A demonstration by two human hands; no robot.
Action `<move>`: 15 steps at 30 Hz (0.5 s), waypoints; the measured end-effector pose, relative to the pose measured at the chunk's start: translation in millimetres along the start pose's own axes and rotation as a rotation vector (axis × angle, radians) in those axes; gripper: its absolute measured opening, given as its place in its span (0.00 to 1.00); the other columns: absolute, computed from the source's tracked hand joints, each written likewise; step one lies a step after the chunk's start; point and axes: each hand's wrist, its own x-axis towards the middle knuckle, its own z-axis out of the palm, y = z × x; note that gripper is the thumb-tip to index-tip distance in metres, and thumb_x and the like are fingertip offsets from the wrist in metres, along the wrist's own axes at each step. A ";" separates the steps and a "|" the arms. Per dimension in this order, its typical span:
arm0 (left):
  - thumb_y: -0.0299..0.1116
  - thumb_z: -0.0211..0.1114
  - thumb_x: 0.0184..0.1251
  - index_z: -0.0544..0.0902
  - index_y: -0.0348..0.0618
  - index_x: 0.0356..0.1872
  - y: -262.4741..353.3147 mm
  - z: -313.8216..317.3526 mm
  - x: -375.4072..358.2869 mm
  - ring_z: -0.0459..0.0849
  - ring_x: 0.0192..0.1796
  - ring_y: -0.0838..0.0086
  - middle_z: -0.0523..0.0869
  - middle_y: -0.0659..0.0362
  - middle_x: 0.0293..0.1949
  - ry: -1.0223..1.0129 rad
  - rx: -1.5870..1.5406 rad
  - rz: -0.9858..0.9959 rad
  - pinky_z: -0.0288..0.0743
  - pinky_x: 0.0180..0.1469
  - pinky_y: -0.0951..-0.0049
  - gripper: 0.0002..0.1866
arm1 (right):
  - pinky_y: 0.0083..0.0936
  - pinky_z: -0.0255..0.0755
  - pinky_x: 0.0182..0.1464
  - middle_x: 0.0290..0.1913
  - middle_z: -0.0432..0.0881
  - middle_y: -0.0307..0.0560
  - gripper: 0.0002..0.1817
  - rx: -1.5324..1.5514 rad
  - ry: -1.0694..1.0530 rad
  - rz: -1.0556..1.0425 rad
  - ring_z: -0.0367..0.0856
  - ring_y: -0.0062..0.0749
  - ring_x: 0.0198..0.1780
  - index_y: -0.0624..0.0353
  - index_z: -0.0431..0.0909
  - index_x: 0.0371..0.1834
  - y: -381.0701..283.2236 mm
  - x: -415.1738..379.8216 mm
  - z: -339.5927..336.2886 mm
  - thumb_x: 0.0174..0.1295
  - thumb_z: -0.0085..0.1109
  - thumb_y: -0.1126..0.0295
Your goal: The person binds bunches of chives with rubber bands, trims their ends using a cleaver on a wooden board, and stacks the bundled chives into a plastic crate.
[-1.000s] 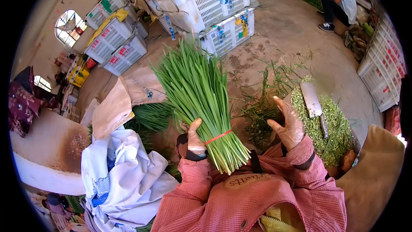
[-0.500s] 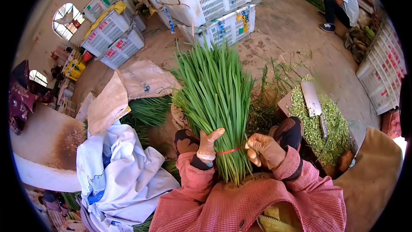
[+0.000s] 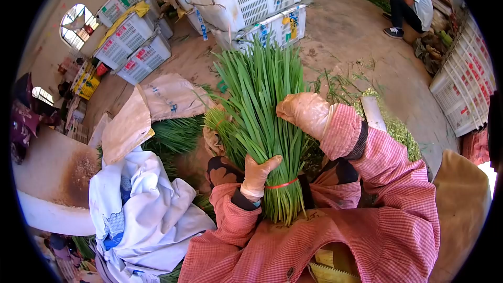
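A thick bundle of long green leaves point(image 3: 262, 99) stands upright in front of me, its cut ends toward my lap. A red band point(image 3: 282, 184) circles its lower part. My left hand point(image 3: 257, 175), gloved, grips the bundle's left side just above the band, thumb across the leaves. Higher up, at the right side of the bundle, my gloved right hand point(image 3: 305, 112) has its fingers bent together against the leaves; what lies between them is hidden.
Stacked white crates point(image 3: 251, 0) stand ahead. At right are a cleaver point(image 3: 373, 112) on chopped greens point(image 3: 401, 133) and a seated person point(image 3: 411, 2). White cloth point(image 3: 152, 204) and more leaves point(image 3: 178, 135) under sacking point(image 3: 175, 94) lie at left.
My right hand has moved up and away from the red band to the upper right side of the bundle. My left hand keeps its grip near the band.
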 end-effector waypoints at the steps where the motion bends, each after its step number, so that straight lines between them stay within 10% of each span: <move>1: 0.20 0.64 0.49 0.77 0.34 0.41 -1.6 -1.6 0.5 0.80 0.32 0.79 0.81 0.61 0.34 -0.015 0.012 0.005 0.75 0.37 0.79 0.15 | 0.39 0.71 0.36 0.28 0.76 0.54 0.08 0.005 -0.002 -0.002 0.77 0.48 0.34 0.55 0.77 0.39 -2.4 -1.6 -1.0 0.56 0.55 0.70; 5: 0.20 0.65 0.49 0.78 0.35 0.40 0.7 -2.7 0.5 0.80 0.32 0.79 0.82 0.62 0.33 0.001 0.045 0.000 0.75 0.36 0.79 0.14 | 0.35 0.71 0.30 0.25 0.75 0.52 0.07 0.081 0.550 0.256 0.75 0.46 0.27 0.58 0.77 0.35 13.0 -22.1 -13.1 0.55 0.57 0.70; 15: 0.19 0.63 0.50 0.74 0.35 0.45 -4.6 8.7 3.3 0.81 0.36 0.76 0.81 0.60 0.39 -0.026 0.060 -0.044 0.76 0.42 0.76 0.19 | 0.37 0.73 0.38 0.33 0.79 0.52 0.12 -0.006 -0.141 0.108 0.78 0.49 0.37 0.56 0.77 0.43 5.3 -8.8 3.9 0.57 0.53 0.69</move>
